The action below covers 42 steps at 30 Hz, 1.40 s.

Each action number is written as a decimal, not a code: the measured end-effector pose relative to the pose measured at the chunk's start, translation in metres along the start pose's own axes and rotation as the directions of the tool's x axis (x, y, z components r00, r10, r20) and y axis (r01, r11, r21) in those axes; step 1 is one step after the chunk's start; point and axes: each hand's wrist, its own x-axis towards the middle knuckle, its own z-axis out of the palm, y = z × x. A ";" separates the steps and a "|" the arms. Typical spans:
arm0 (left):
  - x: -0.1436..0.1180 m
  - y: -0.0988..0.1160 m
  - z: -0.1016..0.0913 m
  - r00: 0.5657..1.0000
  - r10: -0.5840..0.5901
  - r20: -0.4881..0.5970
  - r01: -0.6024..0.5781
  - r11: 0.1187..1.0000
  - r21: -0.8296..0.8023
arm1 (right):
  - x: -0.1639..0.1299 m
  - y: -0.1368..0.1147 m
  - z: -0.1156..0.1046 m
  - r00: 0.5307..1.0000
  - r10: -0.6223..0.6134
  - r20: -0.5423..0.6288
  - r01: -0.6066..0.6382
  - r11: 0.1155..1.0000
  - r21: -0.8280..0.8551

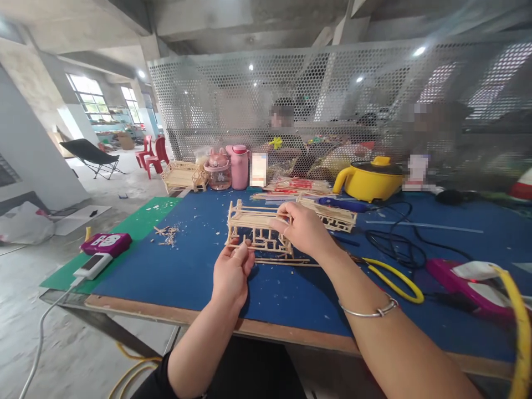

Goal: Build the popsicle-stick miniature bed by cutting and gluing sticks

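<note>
A small model built of thin wooden sticks [260, 219], with railings and lattice sides, is held just above the blue mat. My right hand [305, 227] grips its upper right corner between thumb and fingers. At the model's lower left edge, my left hand [233, 271] is closed in a pinch, with a short wooden stick [244, 239] showing at its fingertips. Whether that stick is joined to the model I cannot tell. Loose long sticks [286, 262] lie on the mat under the model. Behind my right hand is another stick model [341, 219], partly hidden.
Yellow-handled cutters [394, 282] and black cables [386, 244] lie right. Behind stand a yellow pot [369, 180], a pink bottle [239, 169] and stick bundles [297, 185]. Purple power strips [106, 243] flank the mat. People sit beyond a perforated screen [216, 100].
</note>
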 end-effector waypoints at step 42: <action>-0.002 -0.002 0.002 0.999 0.027 -0.027 -0.027 1.000 0.003 | -0.002 0.001 0.008 0.995 -0.031 -0.093 0.035 0.999 0.041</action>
